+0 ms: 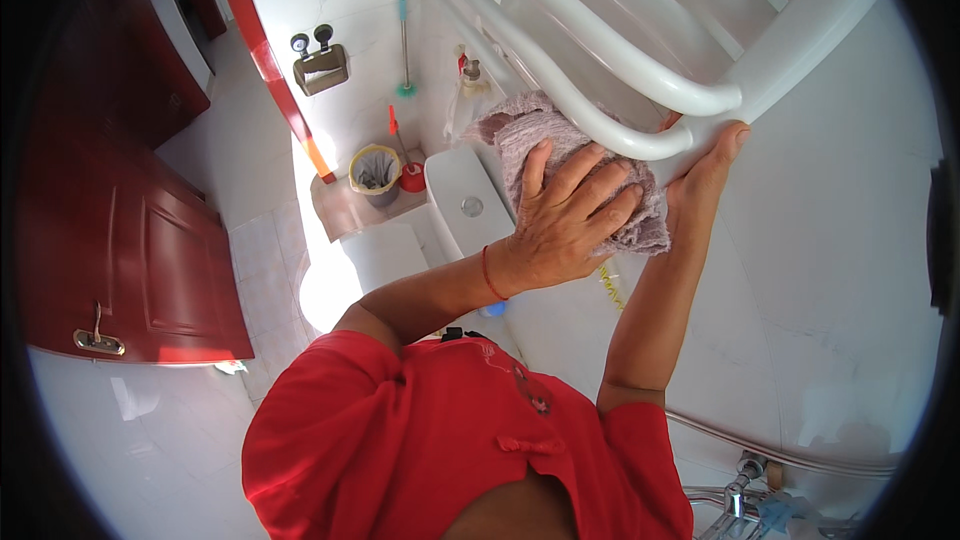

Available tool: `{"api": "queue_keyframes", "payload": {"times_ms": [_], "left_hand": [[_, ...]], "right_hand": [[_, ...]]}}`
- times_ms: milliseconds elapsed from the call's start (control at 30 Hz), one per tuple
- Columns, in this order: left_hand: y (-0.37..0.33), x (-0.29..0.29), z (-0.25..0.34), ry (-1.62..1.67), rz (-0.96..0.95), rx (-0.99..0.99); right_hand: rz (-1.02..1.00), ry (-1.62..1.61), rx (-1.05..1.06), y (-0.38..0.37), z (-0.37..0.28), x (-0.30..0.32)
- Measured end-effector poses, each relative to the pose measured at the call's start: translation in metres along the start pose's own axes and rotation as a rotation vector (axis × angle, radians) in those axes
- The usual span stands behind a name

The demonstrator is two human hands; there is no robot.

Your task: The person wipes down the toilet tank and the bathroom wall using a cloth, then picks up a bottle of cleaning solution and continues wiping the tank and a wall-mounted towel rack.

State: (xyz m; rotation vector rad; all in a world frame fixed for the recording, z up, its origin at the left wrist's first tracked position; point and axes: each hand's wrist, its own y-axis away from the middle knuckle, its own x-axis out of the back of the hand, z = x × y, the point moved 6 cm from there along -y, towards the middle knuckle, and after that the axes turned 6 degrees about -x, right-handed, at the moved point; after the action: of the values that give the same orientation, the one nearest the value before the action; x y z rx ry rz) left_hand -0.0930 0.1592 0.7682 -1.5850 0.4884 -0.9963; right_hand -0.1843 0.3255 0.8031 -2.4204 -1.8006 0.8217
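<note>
A mauve, fluffy towel [590, 185] is bunched against the lower bars of a white tubular towel rack [610, 60]. My left hand [565, 210] lies over the towel, its fingers apart and bent into the cloth, pressing it to the rack; a red string circles that wrist. With its thumb up along the thick end post, my right hand [705, 165] grips the rack at the towel's right edge. Most of its fingers are hidden behind the post and the towel; a bit of a finger shows between the bars.
Beneath the rack stands a white toilet tank [468, 200]. Beyond it are a lined waste bin [374, 172], a red plunger [411, 178] and a wall-hung brush [404, 50]. A red door [150, 260] stands at left; a chrome tap [738, 495] is at lower right.
</note>
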Motion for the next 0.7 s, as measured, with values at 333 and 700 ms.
{"api": "queue_keyframes", "payload": {"times_ms": [333, 700], "left_hand": [[0.005, -0.008, -0.009, -0.115, 0.215, 0.029], [0.003, 0.023, -0.099, 0.192, -0.033, 0.006]], "right_hand": [[0.051, 0.107, 0.09, -0.001, -0.006, -0.003], [0.061, 0.189, 0.098, 0.005, -0.012, -0.012]]}}
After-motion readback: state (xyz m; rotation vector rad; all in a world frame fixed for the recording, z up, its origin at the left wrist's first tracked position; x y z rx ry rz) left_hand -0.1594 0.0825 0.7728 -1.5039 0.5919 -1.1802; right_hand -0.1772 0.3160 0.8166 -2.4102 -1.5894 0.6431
